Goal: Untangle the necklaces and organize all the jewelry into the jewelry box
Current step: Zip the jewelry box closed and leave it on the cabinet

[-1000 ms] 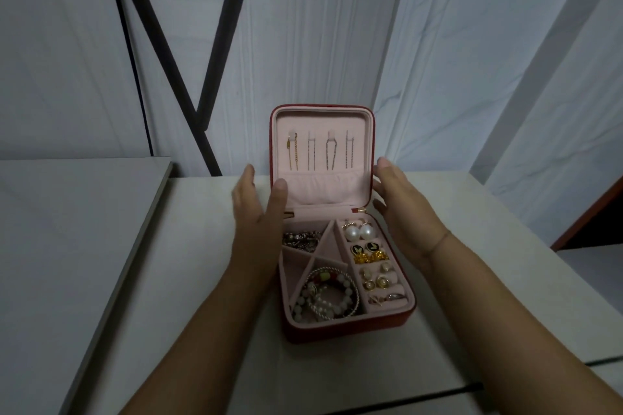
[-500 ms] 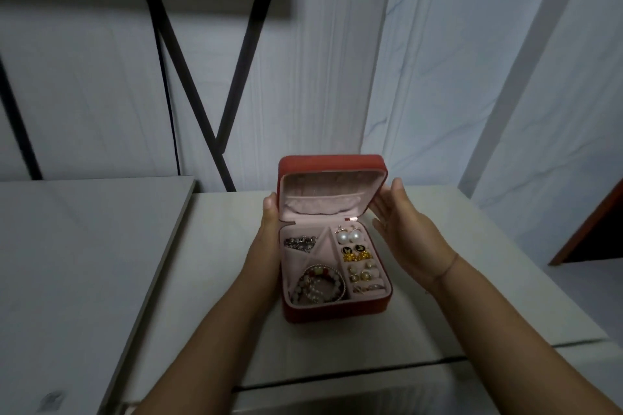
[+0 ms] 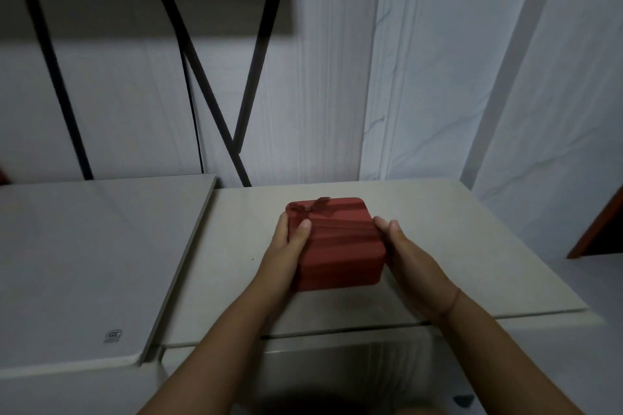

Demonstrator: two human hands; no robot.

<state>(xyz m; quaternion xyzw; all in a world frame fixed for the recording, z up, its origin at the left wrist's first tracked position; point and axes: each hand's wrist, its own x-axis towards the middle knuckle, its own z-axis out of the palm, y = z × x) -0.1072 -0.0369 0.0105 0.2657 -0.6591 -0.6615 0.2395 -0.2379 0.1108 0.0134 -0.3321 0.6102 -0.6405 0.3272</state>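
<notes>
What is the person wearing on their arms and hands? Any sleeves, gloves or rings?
Both arms are bare, with no sleeves in view. The left hand and right hand have no gloves and no rings that I can see. A thin band goes round the right wrist. The left wrist wears nothing.

Contents of jewelry box (image 3: pixel 340 246) hidden, right hand (image 3: pixel 409 258) fingertips perhaps behind it
</notes>
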